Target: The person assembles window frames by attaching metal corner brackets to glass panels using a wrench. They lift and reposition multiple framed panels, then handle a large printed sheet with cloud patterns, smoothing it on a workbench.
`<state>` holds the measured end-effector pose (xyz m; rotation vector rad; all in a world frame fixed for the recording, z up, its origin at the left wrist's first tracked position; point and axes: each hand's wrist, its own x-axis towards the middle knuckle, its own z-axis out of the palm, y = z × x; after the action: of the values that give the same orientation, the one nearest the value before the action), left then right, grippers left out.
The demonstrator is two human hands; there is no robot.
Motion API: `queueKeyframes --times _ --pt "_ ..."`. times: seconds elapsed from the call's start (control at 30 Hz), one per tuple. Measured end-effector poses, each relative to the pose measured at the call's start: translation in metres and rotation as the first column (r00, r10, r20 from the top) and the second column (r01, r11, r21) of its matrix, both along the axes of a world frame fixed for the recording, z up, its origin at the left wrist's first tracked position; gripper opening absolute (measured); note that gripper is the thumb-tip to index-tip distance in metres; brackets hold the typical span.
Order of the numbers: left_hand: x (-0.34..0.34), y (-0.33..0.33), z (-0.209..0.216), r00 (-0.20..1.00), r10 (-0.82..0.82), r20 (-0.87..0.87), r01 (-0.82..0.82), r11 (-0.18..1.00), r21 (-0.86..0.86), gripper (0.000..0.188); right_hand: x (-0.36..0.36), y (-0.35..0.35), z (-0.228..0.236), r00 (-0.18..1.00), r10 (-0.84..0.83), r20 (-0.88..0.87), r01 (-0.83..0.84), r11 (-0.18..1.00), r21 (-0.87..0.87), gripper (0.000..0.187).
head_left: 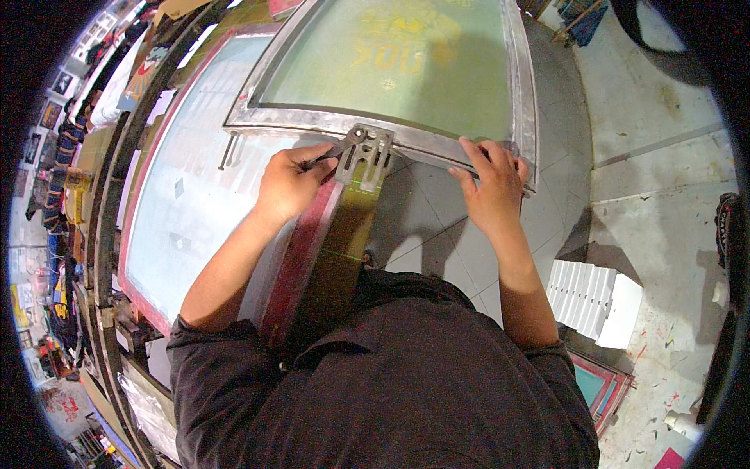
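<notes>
A silk-screen frame (pixel 312 121) of grey metal, with green mesh and a yellow design, lies at the top middle. On its near bar sits a slotted metal bracket (pixel 380 148). My left hand (pixel 291 186) is closed round a dark wrench (pixel 341 146), whose head meets the bracket's bolt. My right hand (pixel 494 187) grips the frame's near bar close to its right corner, fingers over the top and thumb on the near side. Left of the bracket, a small thin metal piece (pixel 227 151) rests on a pale blue screen (pixel 176 207) with a red-edged frame.
A red-stained bar (pixel 306 248) runs from the bracket toward my body. Dark metal rails (pixel 100 211) of a rack stand at the left. At the right, a stack of white pieces (pixel 582 295) is near the floor, with more framed screens (pixel 600 387) below it.
</notes>
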<state>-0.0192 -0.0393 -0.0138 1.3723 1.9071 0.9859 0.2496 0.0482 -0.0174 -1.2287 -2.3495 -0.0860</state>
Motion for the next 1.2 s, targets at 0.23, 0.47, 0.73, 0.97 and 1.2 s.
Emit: queueKeyframes --times 0.23,0.47,0.73,0.97,1.2 --pt "0.004 -0.003 -0.01 0.999 0.045 -0.006 -0.045 0.999 0.026 0.029 -0.001 -0.001 0.002 1.0 -0.012 0.01 0.012 1.0 -0.006 0.042" --pt "0.013 -0.004 -0.004 0.995 0.092 0.037 -0.091 0.996 -0.024 0.032 -0.001 -0.001 0.002 1.0 -0.004 -0.003 0.004 1.0 -0.02 0.042" --pt "-0.009 -0.002 0.012 0.993 -0.106 -0.051 0.112 0.985 0.127 0.024 0.001 0.001 0.0 1.0 0.01 -0.02 -0.01 1.0 0.007 0.041" --pt "-0.01 -0.008 0.01 0.998 0.027 -0.058 -0.02 0.994 0.111 0.023 0.001 0.001 -0.001 0.999 0.013 -0.039 -0.015 0.999 -0.044 0.04" --pt "0.012 -0.012 0.006 0.989 0.113 -0.091 -0.112 0.994 0.019 0.026 0.002 0.001 0.0 0.999 0.012 -0.036 -0.014 0.999 -0.043 0.04"
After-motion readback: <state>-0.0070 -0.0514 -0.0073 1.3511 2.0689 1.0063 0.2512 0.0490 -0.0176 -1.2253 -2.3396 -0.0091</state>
